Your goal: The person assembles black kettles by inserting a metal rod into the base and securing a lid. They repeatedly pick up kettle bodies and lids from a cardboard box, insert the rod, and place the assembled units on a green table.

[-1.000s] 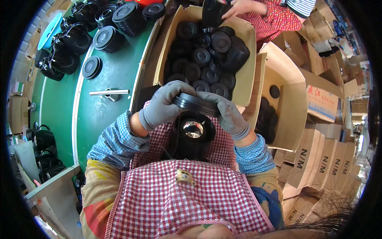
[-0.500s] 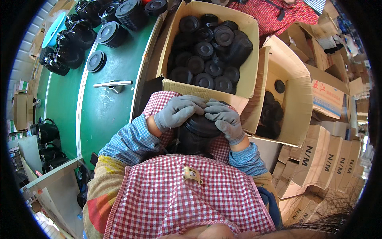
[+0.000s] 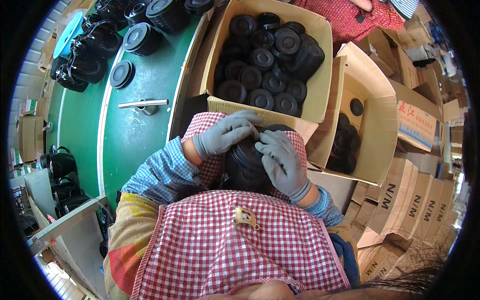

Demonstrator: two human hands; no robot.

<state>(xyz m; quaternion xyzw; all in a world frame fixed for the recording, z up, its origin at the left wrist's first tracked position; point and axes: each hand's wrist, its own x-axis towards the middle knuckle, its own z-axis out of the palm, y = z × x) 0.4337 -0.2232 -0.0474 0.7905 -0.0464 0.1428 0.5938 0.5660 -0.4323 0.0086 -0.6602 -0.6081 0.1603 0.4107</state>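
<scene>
On my lap rests a stack of black round lids (image 3: pixel 244 161), between my two hands in grey gloves. My left hand (image 3: pixel 226 135) lies over the upper left of the stack, its upper fingers smeared by motion, so its grip is unclear. At the right, my right hand (image 3: pixel 284 160) has its fingers bent and pressed together at the edge of the top lid. Part of another black round piece (image 3: pixel 278 128) shows just beyond the fingertips. Both hands hide much of the top lid.
Ahead stands a cardboard box (image 3: pixel 315 102) full of black lids, with a second box (image 3: pixel 382 130) holding several at its right. The green table (image 3: pixel 135 165) at left bears a metal T-shaped tool (image 3: pixel 144 104), lids (image 3: pixel 121 74) and black pots (image 3: pixel 87 65). Flattened cartons (image 3: pixel 405 200) stand at right.
My right hand has come nearer and turned, its fingers now bent at the lid's right edge. The left hand's fingers have lifted a little, and a gap has opened between the hands.
</scene>
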